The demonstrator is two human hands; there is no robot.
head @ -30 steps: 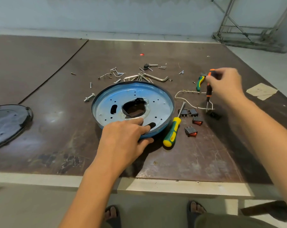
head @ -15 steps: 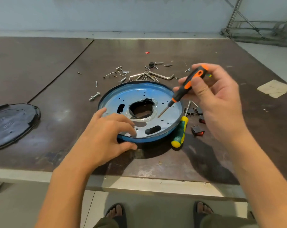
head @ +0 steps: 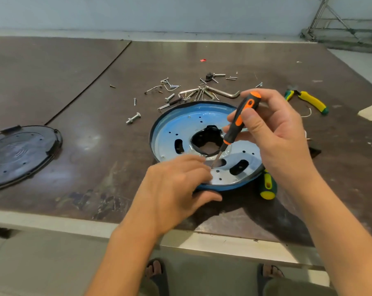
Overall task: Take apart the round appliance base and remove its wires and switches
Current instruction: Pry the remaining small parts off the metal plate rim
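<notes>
The round blue appliance base lies upside-down on the brown table, with a black centre hole and several slots. My left hand holds its near rim, thumb under the edge and fingers on top. My right hand grips a black-and-orange screwdriver, tip down on the plate just past my left fingertips. A white wire shows past my right hand; the switches are hidden behind it.
A yellow-green screwdriver lies at the base's right rim. Yellow-green pliers lie at the right. Loose screws, hex keys and a bolt lie behind the base. A black round cover sits at the left. The table edge is near.
My right hand picked up the orange screwdriver from the right and brought it down over the base, tip now on the plate. My left hand stayed on the near rim.
</notes>
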